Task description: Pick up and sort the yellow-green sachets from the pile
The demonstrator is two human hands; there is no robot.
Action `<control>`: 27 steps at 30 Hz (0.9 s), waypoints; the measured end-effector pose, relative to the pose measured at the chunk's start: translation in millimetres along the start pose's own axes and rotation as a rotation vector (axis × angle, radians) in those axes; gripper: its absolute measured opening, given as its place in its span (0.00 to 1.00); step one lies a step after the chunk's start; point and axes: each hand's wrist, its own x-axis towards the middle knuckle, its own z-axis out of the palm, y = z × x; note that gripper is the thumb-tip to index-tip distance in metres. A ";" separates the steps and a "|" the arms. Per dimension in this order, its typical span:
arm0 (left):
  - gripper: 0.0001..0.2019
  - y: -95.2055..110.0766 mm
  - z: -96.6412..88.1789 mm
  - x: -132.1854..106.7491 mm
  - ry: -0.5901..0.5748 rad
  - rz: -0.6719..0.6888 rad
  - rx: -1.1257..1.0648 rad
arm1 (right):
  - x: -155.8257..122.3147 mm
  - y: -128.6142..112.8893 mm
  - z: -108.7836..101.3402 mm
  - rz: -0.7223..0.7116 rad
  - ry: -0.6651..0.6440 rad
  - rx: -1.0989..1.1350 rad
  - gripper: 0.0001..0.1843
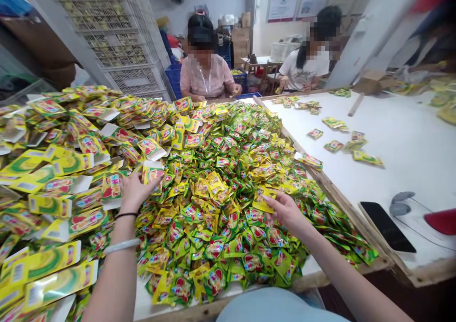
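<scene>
My left hand [136,193] is closed on a small yellow printed carton [152,171] whose white flap shows at the top. It is at the right side of a heap of similar flat cartons [64,205], many with white flaps standing out. Between the thumb and fingers of my right hand [288,212] is a small yellow candy packet [263,201]. That hand hovers just over a broad pile of green and yellow packets [217,217] with red fruit prints, in the middle of the table.
A wooden strip [331,196] borders the pile on the right. Beyond it, a phone [386,226], grey earphones [401,203] and scattered cartons [334,145] lie on the white tabletop [402,160]. Two people [204,75] work across the table. Stacked crates [117,32] stand at the back left.
</scene>
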 end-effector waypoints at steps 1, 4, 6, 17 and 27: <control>0.24 2.7 0.5 -8.6 0.009 -0.026 -0.001 | -0.7 0.4 -1.2 -0.003 0.007 0.005 0.16; 0.30 18.2 1.3 -49.5 -0.048 -0.090 -0.247 | -4.3 1.3 -3.1 -0.012 0.026 0.033 0.17; 0.29 34.8 3.1 -85.6 -0.266 -0.055 -0.567 | -7.5 -0.5 -0.2 -0.015 0.012 0.039 0.17; 0.15 131.4 30.4 -198.7 -1.180 -0.004 -1.035 | -9.6 -53.3 53.4 -0.308 -0.299 -0.389 0.11; 0.27 123.6 45.7 -225.8 -1.141 0.138 -0.809 | -47.4 -47.6 47.5 -0.393 -0.445 -1.222 0.11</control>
